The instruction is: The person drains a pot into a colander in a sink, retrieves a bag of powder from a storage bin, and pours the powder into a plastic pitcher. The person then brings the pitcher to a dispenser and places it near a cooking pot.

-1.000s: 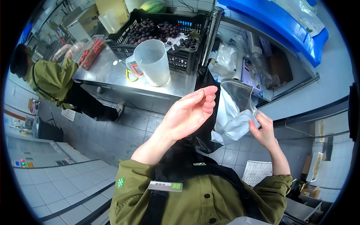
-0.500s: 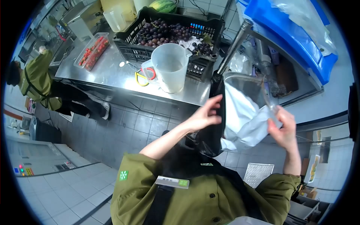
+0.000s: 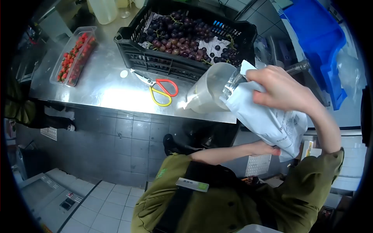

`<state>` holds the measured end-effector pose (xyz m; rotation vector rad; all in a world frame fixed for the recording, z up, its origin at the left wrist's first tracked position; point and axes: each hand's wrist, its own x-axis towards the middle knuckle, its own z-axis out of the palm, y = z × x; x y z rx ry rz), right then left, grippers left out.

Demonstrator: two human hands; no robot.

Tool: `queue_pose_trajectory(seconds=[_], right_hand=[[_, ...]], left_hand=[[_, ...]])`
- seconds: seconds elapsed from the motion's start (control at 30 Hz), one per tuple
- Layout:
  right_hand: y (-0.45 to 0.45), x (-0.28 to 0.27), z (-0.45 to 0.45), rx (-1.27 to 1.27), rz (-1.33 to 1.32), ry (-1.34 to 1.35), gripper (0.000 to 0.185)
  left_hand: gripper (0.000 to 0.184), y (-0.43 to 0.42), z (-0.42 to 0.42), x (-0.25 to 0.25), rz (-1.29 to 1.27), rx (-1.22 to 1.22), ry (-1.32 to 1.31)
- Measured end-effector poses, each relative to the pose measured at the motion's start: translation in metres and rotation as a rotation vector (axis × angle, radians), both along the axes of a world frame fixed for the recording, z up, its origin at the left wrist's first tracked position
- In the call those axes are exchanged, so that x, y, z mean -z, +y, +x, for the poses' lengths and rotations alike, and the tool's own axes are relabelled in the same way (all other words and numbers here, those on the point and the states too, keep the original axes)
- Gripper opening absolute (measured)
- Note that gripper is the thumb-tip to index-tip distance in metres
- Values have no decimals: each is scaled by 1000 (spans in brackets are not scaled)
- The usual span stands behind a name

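Note:
The white bag (image 3: 268, 120) is tilted, its open end at the mouth of the translucent jug (image 3: 208, 91) near the counter's front edge. My right hand (image 3: 278, 87) grips the bag near that end. Below, my left hand (image 3: 265, 148) holds its lower end, with most of the fingers hidden. Clear material shows at the bag's mouth; whether anything pours out cannot be made out. Left of the jug lie scissors (image 3: 161, 90) with one red and one yellow handle.
A black crate (image 3: 167, 62) of dark grapes (image 3: 178, 42) stands behind the jug. Strawberries (image 3: 72, 60) fill a clear box on the steel counter (image 3: 105, 93). A co-worker's sleeve (image 3: 23, 110) shows at far left. A blue tray (image 3: 316, 35) is at upper right.
The bag has moved up to the jug and tipped over its mouth. My left hand has gone under the bag and taken hold of it. The view has shifted closer to the counter.

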<state>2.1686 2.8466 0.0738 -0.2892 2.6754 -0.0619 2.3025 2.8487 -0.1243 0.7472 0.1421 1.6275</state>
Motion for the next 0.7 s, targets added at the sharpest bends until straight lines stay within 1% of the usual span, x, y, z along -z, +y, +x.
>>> queue_pose_trajectory(seconds=[0.07, 0.1, 0.13, 0.17, 0.2, 0.23, 0.3, 0.33, 0.4, 0.43, 0.53, 0.57, 0.63, 0.7], right_hand=[[-16, 9, -30, -10, 108, -109, 21], [-21, 15, -43, -45, 106, -170, 29], [-20, 25, -55, -59, 111, -206, 29], [-22, 35, -65, -73, 116, -242, 30], [-25, 40, -71, -87, 120, -276, 31], [-29, 42, -77, 5, 207, -405, 38], [-40, 44, -83, 54, 274, -488, 39], [-43, 45, -84, 76, 308, -530, 40], [-44, 47, -83, 81, 328, -516, 41], [-44, 48, -84, 80, 337, -508, 41], [-45, 48, -86, 126, 424, -433, 37], [-44, 49, -86, 104, 447, -429, 37], [-41, 51, -85, 60, 493, -418, 36], [-42, 50, -84, 79, 504, -345, 31]], left_hand=[[48, 6, 2, -4, 36, 44, -219], [45, 9, 4, -8, 47, 74, -324], [42, 11, 4, -12, 56, 103, -426], [37, 12, 2, -18, 64, 131, -435], [36, 12, 0, -24, 53, 155, -458], [35, 13, -1, -33, 43, 178, -479], [32, 13, -3, -48, -11, 180, -493], [32, 11, -3, -53, 12, 169, -536], [32, 2, -12, -75, 61, 142, -625], [33, 5, -10, -80, 45, 145, -648], [35, 13, -8, -95, 158, 167, -790], [38, 14, -10, -99, 164, 184, -779], [40, 13, -11, -106, 186, 166, -791], [41, 13, -14, -112, 223, 137, -805]])
